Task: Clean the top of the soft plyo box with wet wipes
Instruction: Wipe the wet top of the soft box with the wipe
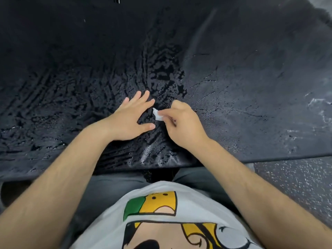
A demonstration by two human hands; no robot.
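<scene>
The black soft plyo box point(71, 65) fills most of the view, its top streaked with wet smears on the left and middle, drier and greyer on the right. My left hand point(132, 116) lies flat on the wet top with fingers spread. Just to its right, my right hand point(181, 123) pinches a small crumpled white wet wipe point(157, 115) between thumb and fingers, low over the surface. Most of the wipe is hidden in the fingers.
The box's near edge point(179, 163) runs just in front of my body. Speckled dark gym floor point(294, 184) shows at the lower right. White scuff marks point(318, 105) mark the box's right side.
</scene>
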